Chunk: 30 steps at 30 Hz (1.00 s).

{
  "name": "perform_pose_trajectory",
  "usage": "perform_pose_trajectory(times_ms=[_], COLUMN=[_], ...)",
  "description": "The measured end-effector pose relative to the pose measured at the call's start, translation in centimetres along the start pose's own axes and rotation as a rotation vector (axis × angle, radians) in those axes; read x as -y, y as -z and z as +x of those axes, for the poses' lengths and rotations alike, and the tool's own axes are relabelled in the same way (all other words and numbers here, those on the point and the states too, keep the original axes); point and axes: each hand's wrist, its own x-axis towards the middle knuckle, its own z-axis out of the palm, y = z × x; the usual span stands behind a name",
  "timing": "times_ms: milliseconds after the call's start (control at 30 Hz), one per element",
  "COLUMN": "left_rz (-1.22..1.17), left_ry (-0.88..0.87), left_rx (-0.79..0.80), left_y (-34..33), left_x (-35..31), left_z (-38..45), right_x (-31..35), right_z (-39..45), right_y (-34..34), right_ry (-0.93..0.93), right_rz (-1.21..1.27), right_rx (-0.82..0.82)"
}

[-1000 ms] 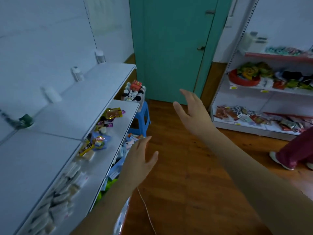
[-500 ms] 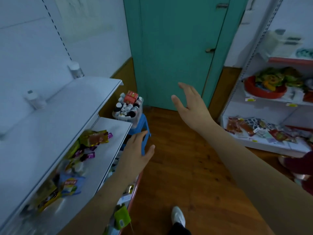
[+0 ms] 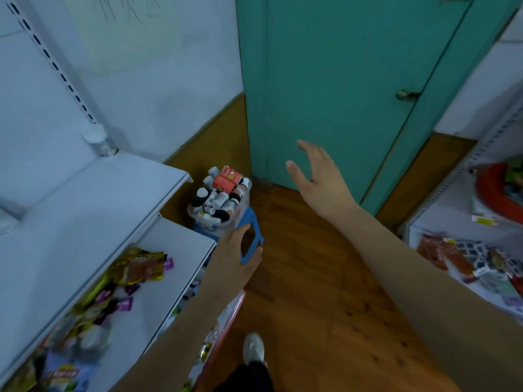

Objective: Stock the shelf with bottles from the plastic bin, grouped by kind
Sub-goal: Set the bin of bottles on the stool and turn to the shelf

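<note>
Two hands — left point(image 3: 235, 258), right point(image 3: 319, 176) — one plastic bin point(image 3: 226, 222), one blue stool point(image 3: 250, 222), one red box point(image 3: 227, 178), one shelf bottle point(image 3: 99, 138)

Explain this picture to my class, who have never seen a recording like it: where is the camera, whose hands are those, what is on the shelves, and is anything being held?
There is no machine here. The camera is worn on a person's head and looks forward and down, so the two bare arms belong to the wearer. The left hand and the right hand are both open, fingers relaxed, and hold nothing.

Ahead, a plastic bin packed with small bottles, with a red box on top, stands on a blue stool by a green door. To the left is a white shelf; one white-capped bottle stands at its back. The shelf below it holds snack packets. Another shelf unit with packets stands to the right. The wearer's shoe shows on the wooden floor.
</note>
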Motion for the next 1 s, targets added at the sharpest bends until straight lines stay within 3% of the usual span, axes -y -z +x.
perform_pose_trajectory(times_ms=[433, 667, 800, 1000], left_rz=[-0.201, -0.325, -0.419, -0.539], left_ry=[0.361, 0.645, 0.827, 1.120], left_rx=[-0.011, -0.206, -0.248, -0.229], left_y=[-4.6, -2.9, -3.4, -5.0], left_x=[8.8, 13.6, 15.1, 22.6], left_z=[24.7, 36.1, 38.8, 39.7], right_x=[-4.7, -6.8, -9.4, -13.9], right_z=[27.3, 40.8, 45.3, 52.5], right_y=[-8.6, -13.7, -18.7, -28.2], right_ry=[0.030, 0.066, 0.068, 0.100], right_rz=[0.052, 0.036, 0.035, 0.002], right_rx=[0.118, 0.219, 0.364, 0.664])
